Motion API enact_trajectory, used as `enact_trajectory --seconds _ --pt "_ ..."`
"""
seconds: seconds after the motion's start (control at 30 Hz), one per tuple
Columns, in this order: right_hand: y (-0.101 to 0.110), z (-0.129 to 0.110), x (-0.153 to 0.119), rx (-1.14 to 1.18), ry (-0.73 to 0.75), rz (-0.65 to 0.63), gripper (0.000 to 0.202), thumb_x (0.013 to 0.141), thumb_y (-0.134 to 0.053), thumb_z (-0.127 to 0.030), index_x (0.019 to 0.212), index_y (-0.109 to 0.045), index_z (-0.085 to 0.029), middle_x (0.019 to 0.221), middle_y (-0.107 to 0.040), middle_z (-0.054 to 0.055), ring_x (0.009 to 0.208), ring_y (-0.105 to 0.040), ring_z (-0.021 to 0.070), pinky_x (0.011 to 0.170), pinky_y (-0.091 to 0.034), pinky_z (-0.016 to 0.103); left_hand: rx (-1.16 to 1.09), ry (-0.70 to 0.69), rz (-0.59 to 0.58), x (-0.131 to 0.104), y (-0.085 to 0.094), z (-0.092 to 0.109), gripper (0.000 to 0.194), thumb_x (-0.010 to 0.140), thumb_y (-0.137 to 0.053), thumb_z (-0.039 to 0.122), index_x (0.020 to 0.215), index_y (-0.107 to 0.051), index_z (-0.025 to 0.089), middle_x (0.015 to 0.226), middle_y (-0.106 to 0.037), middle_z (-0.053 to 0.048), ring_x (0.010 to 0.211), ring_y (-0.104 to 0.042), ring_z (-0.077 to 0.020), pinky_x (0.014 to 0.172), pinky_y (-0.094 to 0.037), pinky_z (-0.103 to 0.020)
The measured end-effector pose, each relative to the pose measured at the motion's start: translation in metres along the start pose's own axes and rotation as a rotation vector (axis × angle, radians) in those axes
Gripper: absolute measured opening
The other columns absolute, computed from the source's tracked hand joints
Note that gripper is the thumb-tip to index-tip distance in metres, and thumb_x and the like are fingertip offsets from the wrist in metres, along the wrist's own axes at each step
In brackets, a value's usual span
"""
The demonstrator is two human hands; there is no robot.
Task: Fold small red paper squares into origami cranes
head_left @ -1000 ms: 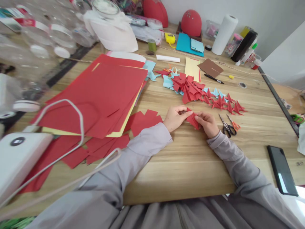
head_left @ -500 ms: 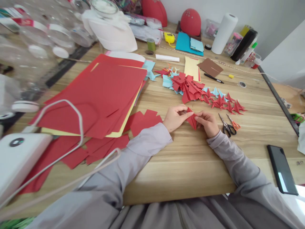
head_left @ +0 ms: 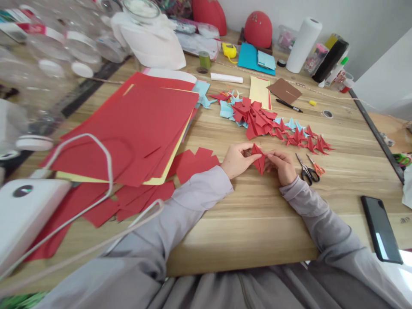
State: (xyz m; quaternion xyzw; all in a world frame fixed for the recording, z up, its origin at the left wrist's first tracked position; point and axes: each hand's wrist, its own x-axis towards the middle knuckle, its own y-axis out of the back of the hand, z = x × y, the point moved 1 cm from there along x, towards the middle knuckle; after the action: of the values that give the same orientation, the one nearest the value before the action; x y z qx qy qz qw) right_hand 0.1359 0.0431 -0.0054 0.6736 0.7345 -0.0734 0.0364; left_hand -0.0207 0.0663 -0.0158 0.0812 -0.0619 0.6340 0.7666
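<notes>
While the left hand (head_left: 236,159) pinches the red folded paper (head_left: 258,165), left of the black-handled scissors (head_left: 309,175), the right hand (head_left: 282,165) nips its right edge between thumb and fingertips! It's folding work, by the look of it, and the next move calls for a firm crease; the paper's long axis runs near to far, its near tip slanting slightly scissors-ward.

Readable text: none in this view.
Clear bottles (head_left: 85,53): a pink-red label (head_left: 43,31), blurred (any lettering is lost).
White power pack (head_left: 35,210): round display (head_left: 23,191), any figures illegible.
Tabletop (head_left: 241,240): dark marks (head_left: 404,220) at far right, too small to read.
Green-capped bottle (head_left: 335,74): reddish markings, equally unreadable.
</notes>
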Motion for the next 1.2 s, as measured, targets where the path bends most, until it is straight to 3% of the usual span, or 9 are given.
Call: enact_trajectory --seconds 0.37,0.57,0.73,0.97,1.1,1.2 --pt "-0.001 -0.002 0.000 -0.025 0.035 -0.002 0.029 0.064 -0.072 -0.042 0.071 -0.060 -0.016 0.051 -0.064 -0.001 0.042 -0.058 0.0109 0.039 -0.041 0.020 -0.195 0.088 0.017 0.000 -0.003 -0.001 0.040 0.058 -0.075 0.019 0.096 -0.064 0.013 0.089 -0.069 -0.007 0.078 -0.063 -0.0150 0.072 -0.051 -0.028" --pt "0.000 0.000 0.002 0.033 0.008 0.012 0.026 0.064 -0.069 -0.038 0.075 -0.062 -0.015 0.055 -0.066 0.001 0.043 -0.060 0.0118 0.038 -0.040 0.019 -0.197 0.069 0.007 0.001 -0.002 0.000 0.031 0.061 -0.071 0.016 0.089 -0.060 0.014 0.071 -0.064 -0.001 0.060 -0.057 -0.0094 0.056 -0.046 -0.022" --pt "0.001 0.002 0.002 0.038 0.027 0.003 0.027 0.065 -0.069 -0.037 0.078 -0.062 -0.015 0.055 -0.067 0.000 0.043 -0.061 0.0118 0.038 -0.040 0.019 -0.174 0.046 0.009 0.002 -0.002 -0.001 0.026 0.062 -0.070 0.017 0.086 -0.059 0.015 0.069 -0.063 0.000 0.059 -0.056 -0.0096 0.056 -0.046 -0.022" --pt "0.000 0.002 0.002 -0.018 0.078 -0.006 0.033 0.065 -0.073 -0.043 0.078 -0.061 -0.016 0.049 -0.064 -0.001 0.041 -0.059 0.0110 0.038 -0.042 0.019 -0.084 -0.112 -0.008 0.000 0.000 0.007 0.004 0.067 -0.067 0.016 0.069 -0.066 0.014 0.094 -0.066 -0.009 0.087 -0.061 -0.0168 0.077 -0.048 -0.030" --pt "0.002 0.004 0.003 0.000 0.095 0.007 0.033 0.067 -0.072 -0.044 0.080 -0.062 -0.015 0.058 -0.068 0.001 0.044 -0.060 0.0105 0.040 -0.044 0.020 -0.100 -0.092 -0.097 -0.002 0.003 0.011 0.015 0.076 -0.059 0.021 0.076 -0.073 0.016 0.101 -0.066 -0.009 0.098 -0.061 -0.0189 0.090 -0.045 -0.034" --pt "0.002 0.004 0.003 0.021 0.107 0.008 0.033 0.067 -0.072 -0.045 0.079 -0.062 -0.016 0.056 -0.067 -0.001 0.043 -0.058 0.0096 0.040 -0.044 0.020 -0.070 -0.062 -0.070 -0.002 0.003 0.010 0.016 0.077 -0.061 0.027 0.076 -0.074 0.017 0.095 -0.067 -0.008 0.091 -0.062 -0.0178 0.085 -0.047 -0.033"
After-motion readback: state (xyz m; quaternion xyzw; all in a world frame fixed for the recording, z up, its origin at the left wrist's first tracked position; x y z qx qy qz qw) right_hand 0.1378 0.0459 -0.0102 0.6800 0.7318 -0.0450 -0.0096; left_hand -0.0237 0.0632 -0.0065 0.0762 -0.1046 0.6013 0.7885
